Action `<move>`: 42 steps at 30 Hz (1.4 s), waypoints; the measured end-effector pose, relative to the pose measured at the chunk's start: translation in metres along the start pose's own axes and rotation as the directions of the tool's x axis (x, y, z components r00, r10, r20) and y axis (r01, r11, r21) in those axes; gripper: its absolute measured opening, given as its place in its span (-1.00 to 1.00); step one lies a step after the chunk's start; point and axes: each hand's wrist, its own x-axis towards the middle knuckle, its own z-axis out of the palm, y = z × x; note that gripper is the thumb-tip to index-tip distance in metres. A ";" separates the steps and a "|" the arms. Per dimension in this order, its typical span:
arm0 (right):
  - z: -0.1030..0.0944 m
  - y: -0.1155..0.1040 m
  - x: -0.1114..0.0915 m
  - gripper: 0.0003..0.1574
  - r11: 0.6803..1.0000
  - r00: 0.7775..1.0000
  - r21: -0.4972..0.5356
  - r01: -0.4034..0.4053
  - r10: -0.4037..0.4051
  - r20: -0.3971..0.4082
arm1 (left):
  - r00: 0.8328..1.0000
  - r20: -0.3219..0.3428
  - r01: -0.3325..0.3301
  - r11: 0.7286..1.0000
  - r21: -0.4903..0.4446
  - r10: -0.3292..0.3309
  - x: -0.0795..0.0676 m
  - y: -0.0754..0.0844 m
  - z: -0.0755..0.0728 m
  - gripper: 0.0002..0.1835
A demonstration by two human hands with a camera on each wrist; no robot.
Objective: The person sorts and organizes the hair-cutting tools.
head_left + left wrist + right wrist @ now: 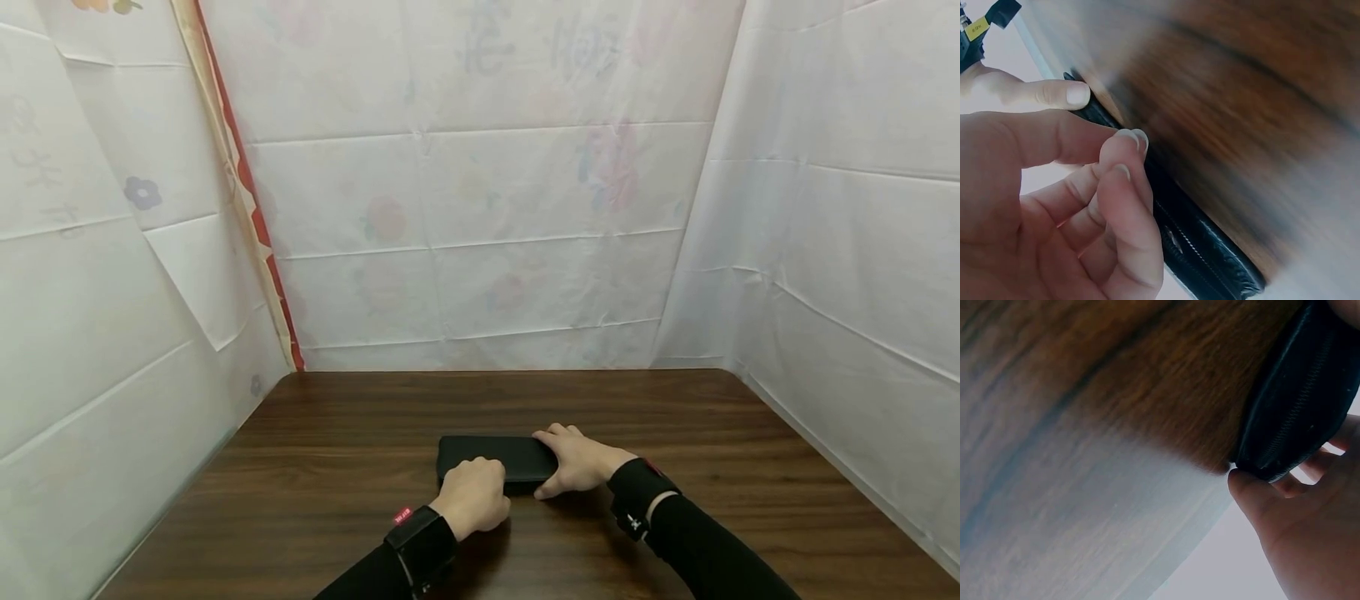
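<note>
A black zippered pouch point(487, 450) lies flat on the brown wooden table, with its zipper side facing me. My right hand point(581, 462) grips the pouch's right end, thumb at the near corner and fingers over the far side. At the near edge, my left hand point(472, 496) has its fingers curled, thumb and fingertips pinched together along the zipper. Whatever sits between those fingertips, likely the zipper pull, is hidden. In the right wrist view the zipper teeth point(1294, 412) run along the pouch's side and look closed near the right hand.
Dark wood tabletop point(337, 467) surrounds the pouch. White creased sheets point(465, 192) with faint prints hang behind and on both sides of the table. A red and cream strip point(247, 200) runs down the back left corner. Black bands point(423, 546) wrap both wrists.
</note>
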 end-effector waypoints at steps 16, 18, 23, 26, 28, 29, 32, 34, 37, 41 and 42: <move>-0.001 -0.002 0.000 0.20 1.000 1.000 0.000 0.002 -0.002 0.000 | 1.000 -0.013 -0.017 1.000 0.004 0.017 -0.001 -0.005 0.001 -0.94; -0.002 -0.002 0.000 0.21 1.000 1.000 0.000 0.002 -0.002 0.001 | 1.000 -0.018 -0.016 1.000 0.002 0.016 -0.001 -0.005 0.001 -0.94; -0.002 -0.002 0.000 0.21 1.000 1.000 0.003 -0.001 0.001 0.005 | 1.000 -0.013 -0.014 1.000 -0.008 0.014 -0.002 -0.007 0.000 -0.93; -0.002 -0.003 -0.001 0.20 1.000 1.000 0.004 0.002 -0.002 0.002 | 1.000 0.000 -0.012 1.000 -0.015 0.012 -0.002 -0.007 -0.001 -0.93; -0.002 -0.003 -0.001 0.20 1.000 1.000 0.005 0.002 -0.002 0.002 | 1.000 0.004 -0.011 1.000 -0.013 0.011 -0.002 -0.007 -0.001 -0.92; -0.002 -0.004 -0.002 0.21 1.000 1.000 0.005 0.002 -0.002 0.002 | 1.000 0.006 -0.011 1.000 -0.011 0.011 -0.003 -0.007 -0.001 -0.92; -0.001 -0.005 -0.002 0.21 1.000 1.000 0.004 -0.002 0.002 0.003 | 1.000 0.008 -0.008 1.000 -0.003 0.008 -0.004 -0.007 -0.001 -0.90; -0.001 -0.005 -0.003 0.21 1.000 1.000 0.002 -0.005 0.005 0.003 | 1.000 0.005 -0.009 1.000 0.000 0.009 -0.005 -0.007 -0.001 -0.90; -0.002 -0.006 -0.004 0.21 1.000 1.000 0.002 -0.010 0.010 0.000 | 1.000 -0.007 -0.011 1.000 0.004 0.011 -0.006 -0.008 -0.002 -0.93; -0.002 -0.007 -0.005 0.21 1.000 1.000 0.001 -0.014 0.014 -0.005 | 1.000 -0.019 -0.005 1.000 0.008 0.005 -0.007 -0.010 -0.003 -0.94; -0.002 -0.007 -0.005 0.21 1.000 1.000 -0.001 -0.013 0.013 -0.006 | 1.000 -0.020 -0.001 1.000 0.011 0.001 -0.007 -0.010 -0.003 -0.95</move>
